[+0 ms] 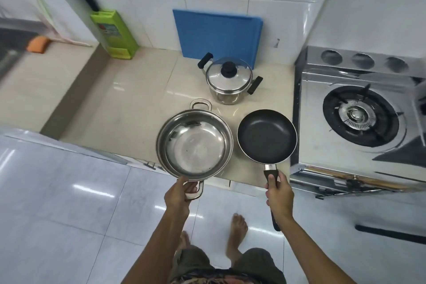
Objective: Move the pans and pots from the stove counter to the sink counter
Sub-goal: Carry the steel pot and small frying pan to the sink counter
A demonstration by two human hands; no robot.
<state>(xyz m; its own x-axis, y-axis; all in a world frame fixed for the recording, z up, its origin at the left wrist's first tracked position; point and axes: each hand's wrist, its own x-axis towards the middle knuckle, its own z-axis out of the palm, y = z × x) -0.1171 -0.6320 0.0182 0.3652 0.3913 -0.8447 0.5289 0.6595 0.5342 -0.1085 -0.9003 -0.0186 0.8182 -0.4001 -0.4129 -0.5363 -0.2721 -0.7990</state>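
While L hand (pixel 178 193) clamps steel pot (pixel 194 144) handle, R hand (pixel 279 191) fists frying pan (pixel 267 135) handle.

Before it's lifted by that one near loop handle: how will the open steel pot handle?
The steel pot is rigid metal and looks empty, so probably light for its size. The left hand grips only the near loop handle, so the far side will likely droop. The polished finish may be slippery. The right hand is busy holding the frying pan.
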